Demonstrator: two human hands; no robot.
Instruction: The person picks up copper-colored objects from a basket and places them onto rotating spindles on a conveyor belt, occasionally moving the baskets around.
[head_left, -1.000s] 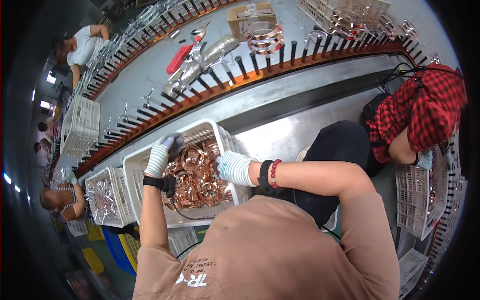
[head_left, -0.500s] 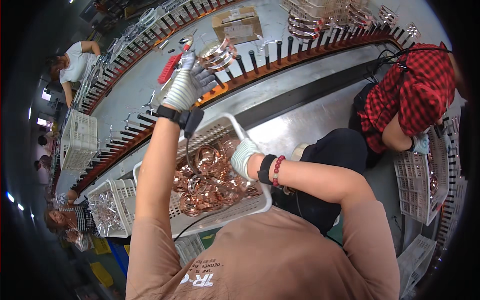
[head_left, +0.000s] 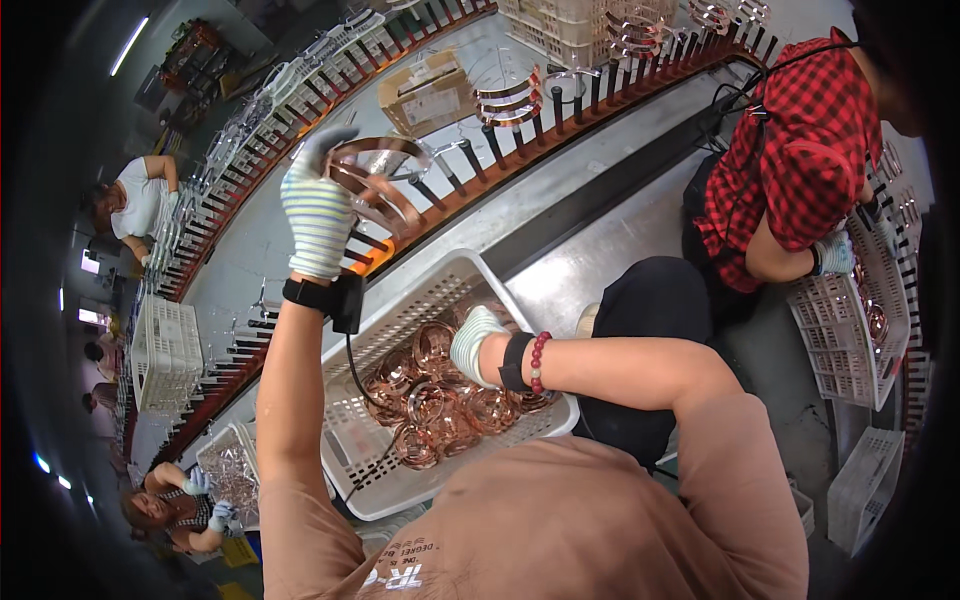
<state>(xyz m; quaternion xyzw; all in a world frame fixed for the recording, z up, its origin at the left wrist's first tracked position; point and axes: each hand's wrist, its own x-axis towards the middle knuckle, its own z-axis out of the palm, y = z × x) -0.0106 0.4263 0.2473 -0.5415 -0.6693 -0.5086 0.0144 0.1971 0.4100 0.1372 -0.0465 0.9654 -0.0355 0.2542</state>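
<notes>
My left hand, in a striped glove, is raised over the peg line. Its fingers curl over a copper-coloured set of ring bands, blurred by motion. Below, a white plastic basket holds a heap of shiny copper-coloured rings. My right hand, also gloved, reaches down onto the far right part of that heap; its fingertips are hidden. Another copper-coloured band set is at the pegs, right of my left hand.
Upright black pegs line a curved rail beyond the basket. A cardboard box and a white crate stand behind it. At right, a co-worker in a red checked shirt bends over another basket. More people work at left.
My left hand has gone from spread fingers to curled around copper-coloured ring bands. The view has shifted. My right hand stays over the heap in the basket.
</notes>
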